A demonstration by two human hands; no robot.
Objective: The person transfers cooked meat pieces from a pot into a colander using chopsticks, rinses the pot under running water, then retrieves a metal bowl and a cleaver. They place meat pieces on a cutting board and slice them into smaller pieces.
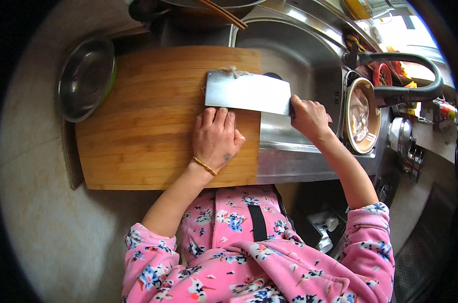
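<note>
My right hand (310,117) grips the handle of a wide-bladed cleaver (248,92). The blade lies over the right part of a bamboo cutting board (138,136), and its handle end reaches past the board's right edge. Small pale scraps of food (232,72) show along the blade's far edge; what lies under the blade is hidden. My left hand (215,130) rests palm down on the board, fingertips against the blade's near edge. Whether those fingers hold any food cannot be made out.
A steel bowl (86,79) sits at the board's left corner. Behind the board stands a pan (213,11) with chopsticks (227,15) across it. At the right are a sink (297,49), a dark faucet (410,92) and an oval dish (373,110) holding pale raw-looking food.
</note>
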